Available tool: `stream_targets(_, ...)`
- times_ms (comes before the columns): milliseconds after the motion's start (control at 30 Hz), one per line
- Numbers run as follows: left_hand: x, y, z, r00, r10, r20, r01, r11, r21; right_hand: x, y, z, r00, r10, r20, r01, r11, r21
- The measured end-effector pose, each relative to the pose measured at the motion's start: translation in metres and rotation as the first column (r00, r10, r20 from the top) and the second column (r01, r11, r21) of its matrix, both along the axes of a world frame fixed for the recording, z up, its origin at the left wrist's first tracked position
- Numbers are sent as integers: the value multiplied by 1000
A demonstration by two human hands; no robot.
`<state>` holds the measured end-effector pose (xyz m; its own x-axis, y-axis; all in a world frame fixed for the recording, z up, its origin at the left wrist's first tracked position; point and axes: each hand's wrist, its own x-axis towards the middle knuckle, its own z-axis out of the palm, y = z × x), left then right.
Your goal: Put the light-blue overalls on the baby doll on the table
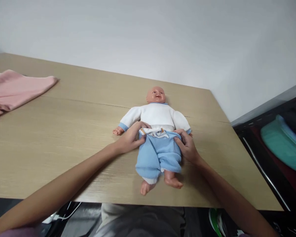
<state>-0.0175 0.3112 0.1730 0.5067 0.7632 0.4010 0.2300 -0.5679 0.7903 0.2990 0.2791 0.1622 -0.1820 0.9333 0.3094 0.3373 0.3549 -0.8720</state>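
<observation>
A baby doll [158,113] lies on its back on the table, head toward the wall and feet toward me. It wears a white top with blue cuffs and light blue pants [149,154]; both bare feet stick out below the legs. My left hand [133,136] grips the pants' waistband at the left side, thumb outside and fingertips partly hidden by the cloth. On the opposite side, my right hand [187,144] pinches the same waistband. Between the hands, a white printed part of the clothing is bunched at the doll's belly.
A pink cloth [17,89] lies at the left of the wooden table [76,121]. White wall [148,39] rises behind it. Right of the table are a teal object [283,143] and dark items. A white cable [69,212] shows below the front edge.
</observation>
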Motion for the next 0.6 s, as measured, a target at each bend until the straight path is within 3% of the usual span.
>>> stream_targets(100, 3, 4, -7, 987, 155, 41, -150, 983, -110, -4, 7, -9, 998, -31, -49, 24, 991, -134)
stream_targets(167, 4, 4, -9, 977, 207, 55, -197, 969, -149, -8, 8, -12, 996, -36, -78, 24, 990, -139)
stream_targets(300, 2, -1, -8, 957, 286, 45, -284, 958, -47, -12, 0, -5, 995, -102, 2, 101, 990, 98)
stream_targets(400, 3, 1, -8, 966, 255, 52, -252, 966, -58, -17, -3, 1, 987, -152, 48, 139, 967, 211)
stream_targets(600, 15, 11, -8, 936, 348, 45, -332, 919, -211, -29, 21, -8, 968, -250, 13, 249, 967, 55)
